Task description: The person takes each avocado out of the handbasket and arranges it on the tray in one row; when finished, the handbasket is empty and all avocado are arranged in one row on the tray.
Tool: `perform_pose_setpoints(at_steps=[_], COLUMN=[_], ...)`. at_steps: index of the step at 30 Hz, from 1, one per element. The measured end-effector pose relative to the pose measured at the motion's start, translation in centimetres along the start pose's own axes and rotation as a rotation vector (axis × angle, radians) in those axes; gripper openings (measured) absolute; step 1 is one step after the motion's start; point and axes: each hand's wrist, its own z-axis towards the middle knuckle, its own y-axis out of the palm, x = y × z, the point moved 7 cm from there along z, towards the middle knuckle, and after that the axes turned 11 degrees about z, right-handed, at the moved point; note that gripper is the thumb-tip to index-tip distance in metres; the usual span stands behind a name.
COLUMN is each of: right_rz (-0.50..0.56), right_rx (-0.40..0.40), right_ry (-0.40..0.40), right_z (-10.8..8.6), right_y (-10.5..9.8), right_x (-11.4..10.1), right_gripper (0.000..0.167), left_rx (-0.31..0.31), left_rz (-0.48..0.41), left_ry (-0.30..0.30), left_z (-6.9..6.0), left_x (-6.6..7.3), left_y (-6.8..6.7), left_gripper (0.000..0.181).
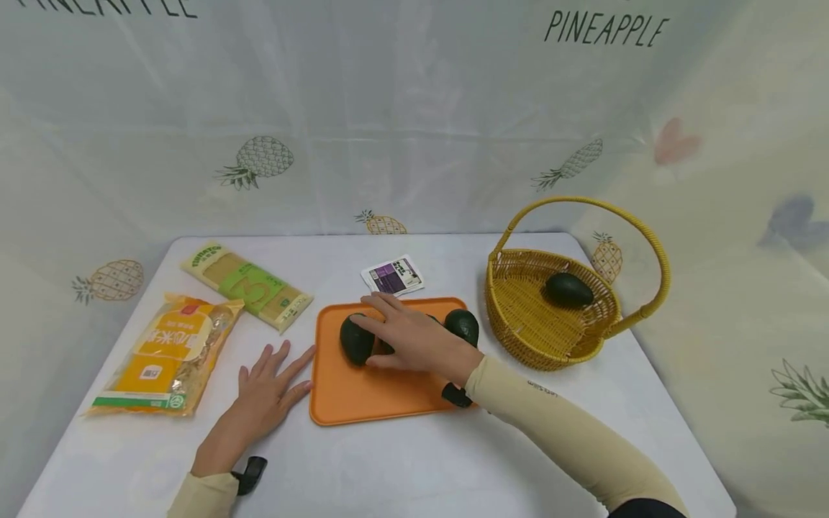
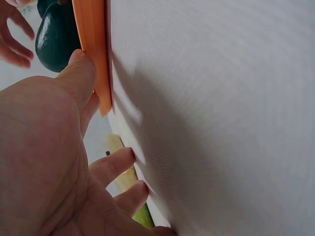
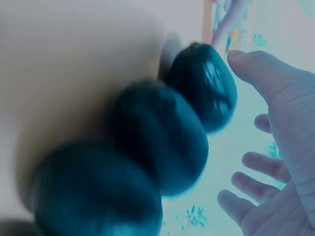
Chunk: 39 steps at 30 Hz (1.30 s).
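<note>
i'm watching the right hand (image 1: pixel 414 337) hovering, fingers relaxed, over avocados (image 1: pixel 353 342) lying on the orange tray (image 1: pixel 382 397); the left hand (image 1: pixel 262 401) is touching the tray's edge, fingers spread.

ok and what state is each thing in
Orange tray, flat, loaded
Tray avocados, uncut where visible
Left grip, spread, at tray's edge
Right grip, spread over tray avocados
Basket, upright, one avocado inside
Yellow bag, filled, lying flat
Green packet, filled, lying flat
Purple-white packet, lying flat
</note>
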Motion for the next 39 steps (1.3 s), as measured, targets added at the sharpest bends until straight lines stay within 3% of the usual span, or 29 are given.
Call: perform_pose_setpoints(at_steps=[12,21,39], right_rz=[0.061,0.066,0.056], right_rx=[0.074,0.136,0.185], right_ry=[0.025,0.021,0.113], right_z=[-1.8,-2.5,-5.2], right_y=[-2.6,-3.6,-5.6], right_x=[1.2,2.1,4.5], right_gripper=[0.065,0.063,0.061], left_rx=[-0.047,-0.023,-0.017], left_rz=[-0.022,-0.014,-0.017], left_ry=[-0.019,-0.015,0.004], left_z=[0.1,0.1,0.1], left_x=[-0.6,-0.4,-0.1], left_y=[0.3,0.3,0.1], left_gripper=[0.066,0.066,0.066])
